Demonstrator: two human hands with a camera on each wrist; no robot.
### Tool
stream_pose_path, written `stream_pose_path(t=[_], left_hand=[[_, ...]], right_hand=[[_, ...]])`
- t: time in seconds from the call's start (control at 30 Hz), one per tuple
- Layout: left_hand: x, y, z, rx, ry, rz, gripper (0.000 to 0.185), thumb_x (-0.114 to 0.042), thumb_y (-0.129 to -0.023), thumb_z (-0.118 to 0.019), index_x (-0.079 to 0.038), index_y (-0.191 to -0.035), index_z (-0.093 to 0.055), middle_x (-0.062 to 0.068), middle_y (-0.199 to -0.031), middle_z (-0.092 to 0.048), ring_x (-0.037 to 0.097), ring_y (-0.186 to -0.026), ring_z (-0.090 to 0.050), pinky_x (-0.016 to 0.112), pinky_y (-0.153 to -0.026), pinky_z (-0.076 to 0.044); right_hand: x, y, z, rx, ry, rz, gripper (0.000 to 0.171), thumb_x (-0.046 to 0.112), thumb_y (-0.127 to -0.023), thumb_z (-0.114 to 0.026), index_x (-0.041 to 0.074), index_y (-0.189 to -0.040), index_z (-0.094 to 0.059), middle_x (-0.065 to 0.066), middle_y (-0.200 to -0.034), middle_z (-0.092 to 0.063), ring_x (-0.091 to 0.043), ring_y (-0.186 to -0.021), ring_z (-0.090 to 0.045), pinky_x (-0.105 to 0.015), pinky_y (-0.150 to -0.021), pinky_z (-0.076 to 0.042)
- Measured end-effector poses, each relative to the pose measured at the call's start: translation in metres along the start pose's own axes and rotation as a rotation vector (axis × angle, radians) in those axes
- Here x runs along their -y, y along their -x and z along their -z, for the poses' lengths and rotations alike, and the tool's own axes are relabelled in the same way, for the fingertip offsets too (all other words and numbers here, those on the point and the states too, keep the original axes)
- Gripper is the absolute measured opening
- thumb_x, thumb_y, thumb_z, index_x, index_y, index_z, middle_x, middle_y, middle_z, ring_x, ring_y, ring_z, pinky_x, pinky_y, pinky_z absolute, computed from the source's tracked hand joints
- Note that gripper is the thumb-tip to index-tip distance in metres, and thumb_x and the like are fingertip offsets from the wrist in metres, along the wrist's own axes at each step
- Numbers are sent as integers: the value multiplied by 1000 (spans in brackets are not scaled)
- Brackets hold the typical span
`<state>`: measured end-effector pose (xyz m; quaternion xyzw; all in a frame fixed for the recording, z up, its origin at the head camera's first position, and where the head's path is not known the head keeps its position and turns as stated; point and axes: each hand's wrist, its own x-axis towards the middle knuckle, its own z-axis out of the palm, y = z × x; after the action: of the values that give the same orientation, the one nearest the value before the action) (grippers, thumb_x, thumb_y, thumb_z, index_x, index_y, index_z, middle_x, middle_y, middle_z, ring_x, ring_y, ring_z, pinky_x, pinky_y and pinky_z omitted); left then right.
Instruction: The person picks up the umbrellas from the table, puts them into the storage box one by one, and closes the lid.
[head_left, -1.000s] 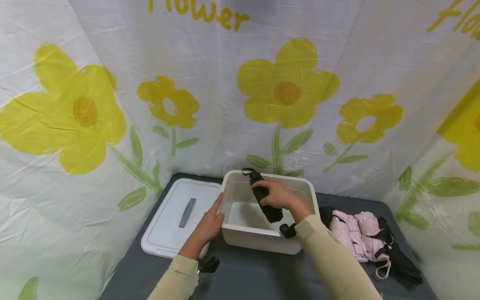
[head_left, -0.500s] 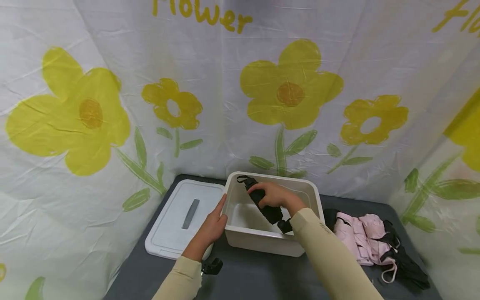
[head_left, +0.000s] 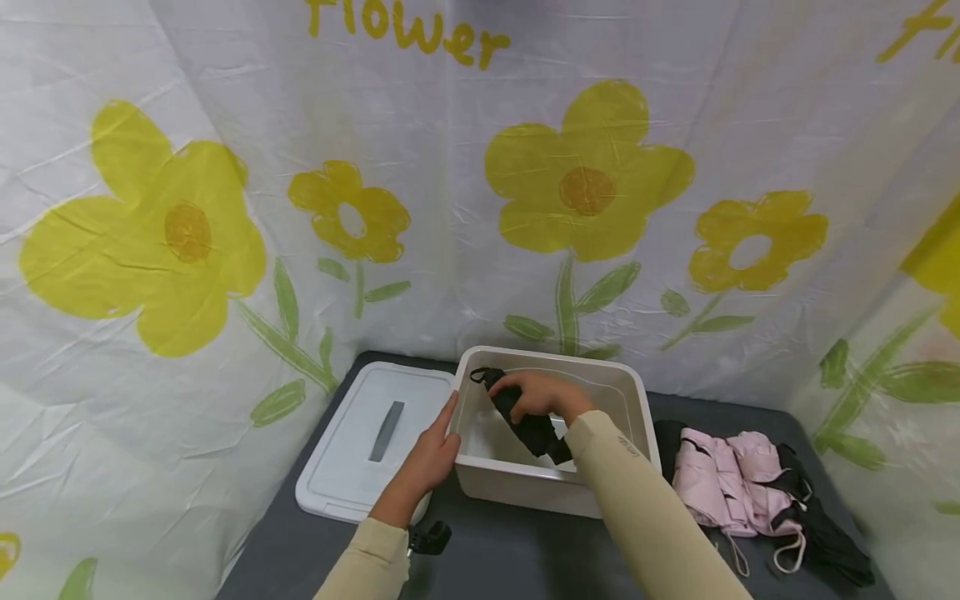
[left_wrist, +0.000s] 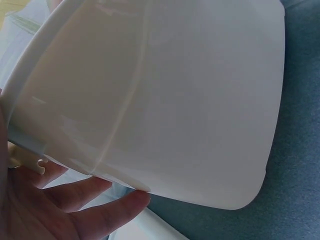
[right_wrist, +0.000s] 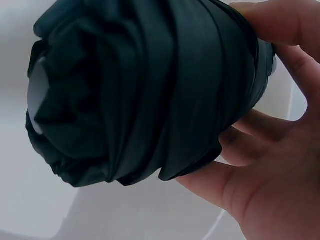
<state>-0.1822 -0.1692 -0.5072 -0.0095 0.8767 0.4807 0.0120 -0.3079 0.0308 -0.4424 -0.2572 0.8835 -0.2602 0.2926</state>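
Compact folding umbrella (head_left: pixel 531 431), black, lower centre of frame, tilted inside white storage bin (head_left: pixel 517 492) | right hand (head_left: pixel 542 396): gripping umbrella | left hand (head_left: pixel 427 452): fingers extended, touching bin's left side | white lid (head_left: pixel 348 446): lower left | pink bundles (head_left: pixel 701 479): lower right

- Clear passage runs along the near side of the table (head_left: pixel 517 554), before the bin (head_left: pixel 525 488) and between left sleeve (head_left: pixel 367 558) and right sleeve (head_left: pixel 637 492); a wrist camera (head_left: pixel 431 538) juts in from the left.
- Inside the bin, room lies right of the right hand (head_left: pixel 542 394), toward the far right corner; that hand and the slanted umbrella (head_left: pixel 531 432) block the middle.
- Toward the table's left edge, the left hand (head_left: pixel 429 457) and lid (head_left: pixel 348 458) stand beside the bin.
- Toward the right edge, pink bundles (head_left: pixel 723 479) obstruct.
- A curtain (head_left: pixel 442 275) closes the far edge.
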Motion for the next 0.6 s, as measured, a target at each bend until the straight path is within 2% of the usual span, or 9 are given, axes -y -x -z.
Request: stream_pose_path(t=[0.17,0.37,0.6], left_hand=[[-2,1,1,3,4,-13,65,-14,-96,-35,-28,-156,-15,12,-158,-28,34,-141,-35,57,-108,-32],[0,1,1,0,-21,-18,66,-13,-95,-35,-28,-156,-16,14,-157,-31,35,-139,-38,57,-106,-35],[2,2,1,0,-22,-25,66,-13,-95,-34,-28,-156,-16,15,-155,-33,36,-137,-39,56,-105,-36]], right_hand=[[-1,-7,-6,19,-15,-9,60,2,-76,-67,29,-129,-62,-8,-134,-50,-22,-94,-54,-32,-74,-50],[-3,-15,-16,54,-101,-31,62,0,-75,-68,21,-133,-60,-11,-127,-51,-22,-96,-54,-34,-78,-50],[-8,-24,-28,95,-105,-111,61,6,-77,-70,24,-134,-59,-10,-140,-47,-26,-104,-54,-47,-78,-52]])
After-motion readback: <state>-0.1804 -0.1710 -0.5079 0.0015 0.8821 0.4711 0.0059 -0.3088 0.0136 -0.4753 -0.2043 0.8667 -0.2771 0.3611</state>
